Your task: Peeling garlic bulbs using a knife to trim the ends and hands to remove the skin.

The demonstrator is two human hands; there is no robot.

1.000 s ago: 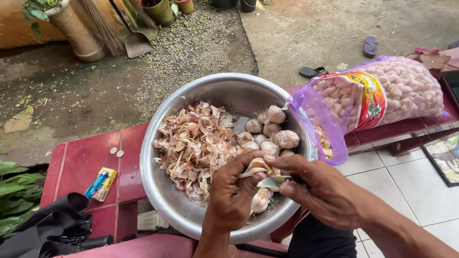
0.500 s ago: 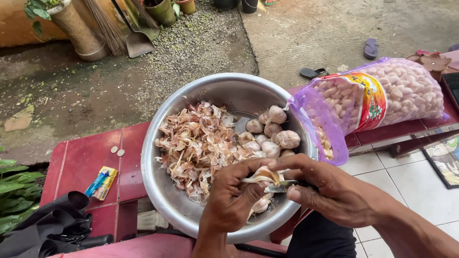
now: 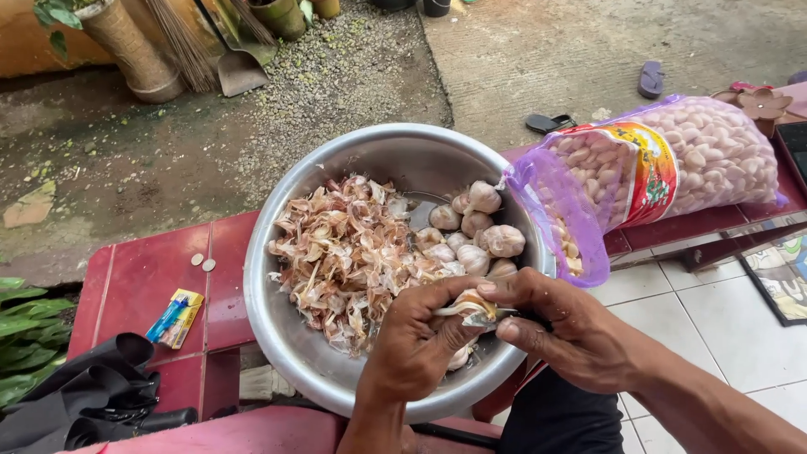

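A big metal bowl [image 3: 277, 336] rests on a red bench [image 3: 143, 277]. Inside it lies a heap of papery garlic skins [image 3: 345, 252] on the left and several whole garlic bulbs [image 3: 483, 231] on the right. Over the bowl's near side, my left hand [image 3: 412, 340] grips a garlic bulb [image 3: 466, 303]. My right hand [image 3: 567, 328] pinches the same bulb from the right, thumb and forefinger on its skin; a small dark blade seems to sit under the thumb, though it is hard to tell.
A purple mesh bag [image 3: 672, 164] full of peeled garlic cloves lies open beside the bowl's right rim. Two coins [image 3: 202, 262] and a lighter packet [image 3: 175, 318] lie on the bench. Black cloth [image 3: 92, 399] at lower left, sandals [image 3: 651, 80] and a dustpan [image 3: 239, 71] beyond.
Both hands stay over the bowl's near rim on the same bulb. My right fingers have shifted along it, pulling at the skin.
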